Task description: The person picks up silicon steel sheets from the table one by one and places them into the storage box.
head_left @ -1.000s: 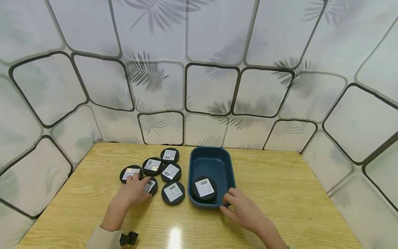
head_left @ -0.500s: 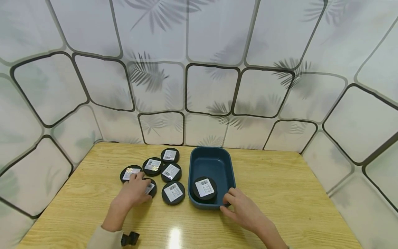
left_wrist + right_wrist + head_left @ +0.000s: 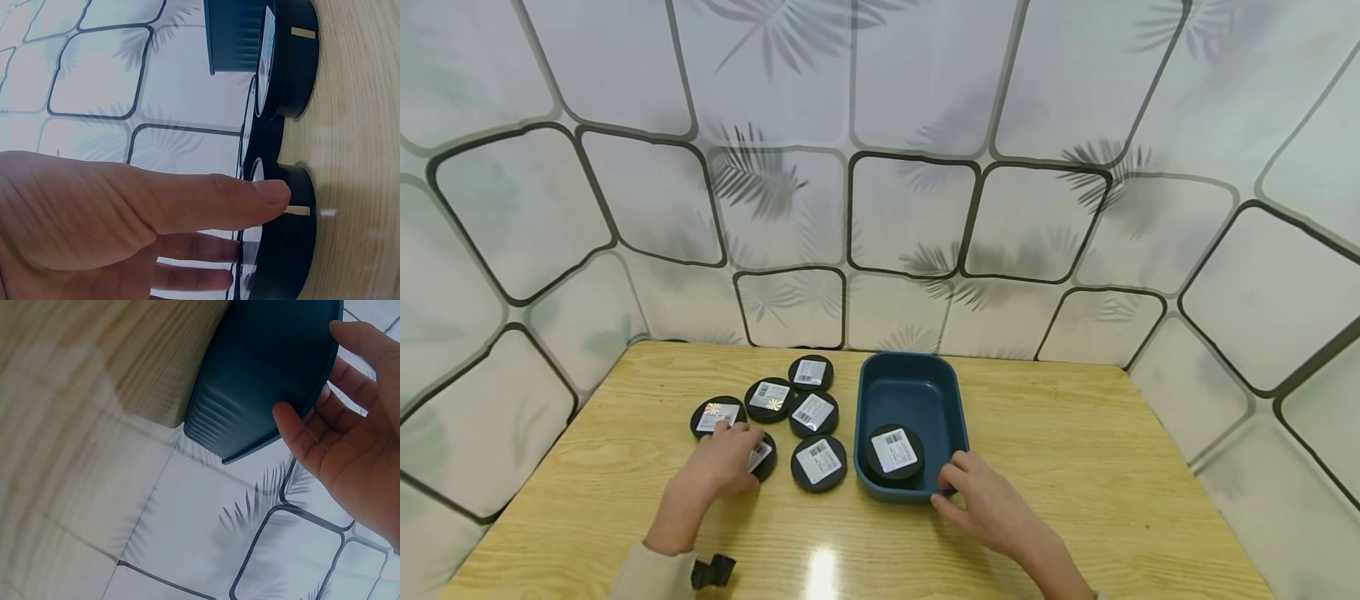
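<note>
My left hand (image 3: pixel 721 462) is over the front-left black round container (image 3: pixel 765 458), which has a white label on top. The left wrist view shows the thumb against this container's side (image 3: pixel 287 256) and other fingers across its far part, so the hand grips it on the table. My right hand (image 3: pixel 988 504) pinches the near right corner of the blue rectangular bin (image 3: pixel 910 400), thumb outside the wall and fingers over the rim (image 3: pixel 325 378). One black round container (image 3: pixel 893 454) lies inside the bin at its near end, label up.
Several more labelled black round containers lie left of the bin, among them the far one (image 3: pixel 811 372), the near one (image 3: pixel 818 462) and the leftmost (image 3: pixel 718 415). The wooden table (image 3: pixel 1060 442) meets a patterned curtain (image 3: pixel 895 217) at the back and sides.
The container under my left hand has slid slightly left along with the fingers. My right hand stays on the bin's corner, and the bin has not moved.
</note>
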Motion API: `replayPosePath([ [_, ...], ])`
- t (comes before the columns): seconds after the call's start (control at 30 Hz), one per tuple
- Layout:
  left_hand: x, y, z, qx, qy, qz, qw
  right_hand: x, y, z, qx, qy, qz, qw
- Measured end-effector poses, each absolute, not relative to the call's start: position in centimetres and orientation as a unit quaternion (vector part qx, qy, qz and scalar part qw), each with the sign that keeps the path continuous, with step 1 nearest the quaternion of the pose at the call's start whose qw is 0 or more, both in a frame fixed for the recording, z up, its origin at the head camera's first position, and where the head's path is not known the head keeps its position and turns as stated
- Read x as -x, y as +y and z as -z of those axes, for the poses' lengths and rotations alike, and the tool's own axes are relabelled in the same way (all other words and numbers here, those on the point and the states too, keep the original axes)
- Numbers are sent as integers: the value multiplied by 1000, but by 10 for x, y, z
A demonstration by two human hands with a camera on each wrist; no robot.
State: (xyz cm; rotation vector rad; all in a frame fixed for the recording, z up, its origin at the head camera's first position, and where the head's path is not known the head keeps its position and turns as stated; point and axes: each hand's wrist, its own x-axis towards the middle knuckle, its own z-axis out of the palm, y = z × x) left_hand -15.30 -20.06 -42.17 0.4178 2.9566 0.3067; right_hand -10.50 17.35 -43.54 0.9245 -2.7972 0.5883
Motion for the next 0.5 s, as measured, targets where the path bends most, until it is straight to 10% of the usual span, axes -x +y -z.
replayPosePath([
  [0.5,153,-199,423,-118,984,-108,81,105,174,436,-309,-929,-191,68],
])
